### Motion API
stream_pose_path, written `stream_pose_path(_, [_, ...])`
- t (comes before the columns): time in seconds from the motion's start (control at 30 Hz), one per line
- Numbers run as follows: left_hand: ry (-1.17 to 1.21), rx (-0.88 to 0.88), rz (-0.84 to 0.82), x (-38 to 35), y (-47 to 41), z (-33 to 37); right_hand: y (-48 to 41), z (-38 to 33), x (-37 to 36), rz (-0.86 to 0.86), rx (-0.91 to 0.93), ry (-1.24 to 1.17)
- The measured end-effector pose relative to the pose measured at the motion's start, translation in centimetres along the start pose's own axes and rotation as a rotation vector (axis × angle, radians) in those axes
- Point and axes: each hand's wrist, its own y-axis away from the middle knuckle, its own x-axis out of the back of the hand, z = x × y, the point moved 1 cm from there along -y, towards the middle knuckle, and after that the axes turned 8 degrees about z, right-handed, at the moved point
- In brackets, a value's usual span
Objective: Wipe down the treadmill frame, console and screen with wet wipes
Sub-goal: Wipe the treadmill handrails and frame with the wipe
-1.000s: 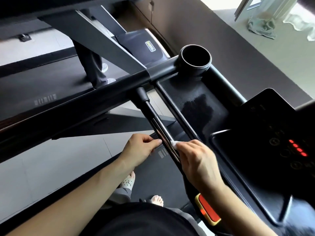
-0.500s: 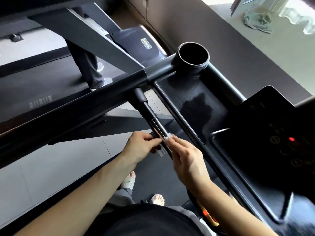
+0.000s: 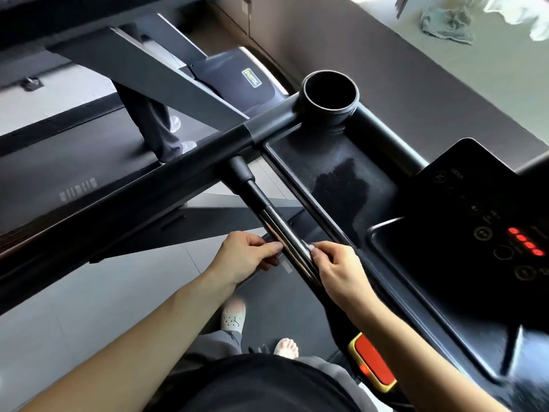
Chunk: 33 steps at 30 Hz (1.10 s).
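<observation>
1. R hand [image 3: 338, 270]: fingers closed in a pinch on a wet wipe [image 3: 306, 244]. Only a small white bit shows at the tips, pressed on the chrome part of the grip bar [image 3: 282, 230].
2. L hand [image 3: 245, 257]: fingers curled, thumb on top, tips gripping the bar's left side, directly opp. the R hand.
3. Grip bar runs diag. from the black handrail [image 3: 148, 187] of the treadmill frame toward the person, just beside the tray's near edge.
4. Tray [image 3: 297, 156]: black, w/ a darker wet-looking patch mid-floor. Cup holder [image 3: 329, 120] sits at its far corner.
5. Console [image 3: 463, 203] at right, row of red lights [image 3: 527, 243] lit, well apart from both hands.
6. Red-and-yellow tab [image 3: 372, 362] low down, near the R forearm.
7. Another person's legs [image 3: 154, 126] stand on the next treadmill, top left. Cloth [image 3: 448, 22] lies on the floor, top right.
</observation>
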Motion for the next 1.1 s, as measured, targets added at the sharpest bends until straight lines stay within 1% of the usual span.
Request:
stream_pose_path(0.07, [-0.009,0.008,-0.005,0.0,-0.1,0.0,-1.4,-0.9,-0.3,-0.048,-0.112,-0.011])
stream_pose_path(0.1, [-0.017,0.01,-0.008,0.1,-0.1,0.0,-2.5,-1.7,-0.8,-0.08,-0.175,-0.076])
stream_pose_path(0.17, [-0.021,0.02,-0.014,0.1,-0.3,0.0,-4.2,-3.6,-1.8,-0.149,-0.303,-0.292])
stream_pose_path(0.23, [-0.015,0.022,-0.012,0.1,-0.3,-0.1,-4.2,-4.6,-1.8,-0.165,-0.364,-0.371])
stream_pose_path(0.37, [-0.031,0.031,-0.02,0.3,-0.5,-0.3,-1.2,-3.1,0.5,-0.185,-0.279,-0.276])
stream_pose_path(0.5, [-0.007,0.04,-0.021,0.3,-0.6,-0.2,-2.6,-4.1,-0.6,-0.168,-0.296,-0.306])
stream_pose_path(0.6, [-0.006,0.023,-0.026,0.0,-0.5,-0.1,-3.6,-4.7,-2.2,-0.158,-0.266,-0.252])
stream_pose_path(0.67, [-0.017,0.022,-0.027,0.0,-0.6,-0.2,-2.3,-3.8,-1.4,-0.164,-0.224,-0.233])
stream_pose_path(0.8, [-0.013,0.021,-0.024,0.0,-0.8,-0.3,-0.8,-2.0,-0.1,-0.16,-0.247,-0.219])
stream_pose_path(0.9, [0.011,0.022,-0.009,0.0,-0.6,-0.3,-2.7,-3.9,-1.9,-0.113,-0.17,-0.194])
stream_pose_path(1.0, [0.028,0.021,0.022,-0.2,-0.5,-0.7,-2.0,-4.2,-2.1,-0.053,0.044,-0.046])
stream_pose_path(1.1, [0.05,0.006,0.067,-0.2,-0.4,-1.3,1.5,-3.2,-0.7,-0.003,0.249,0.086])
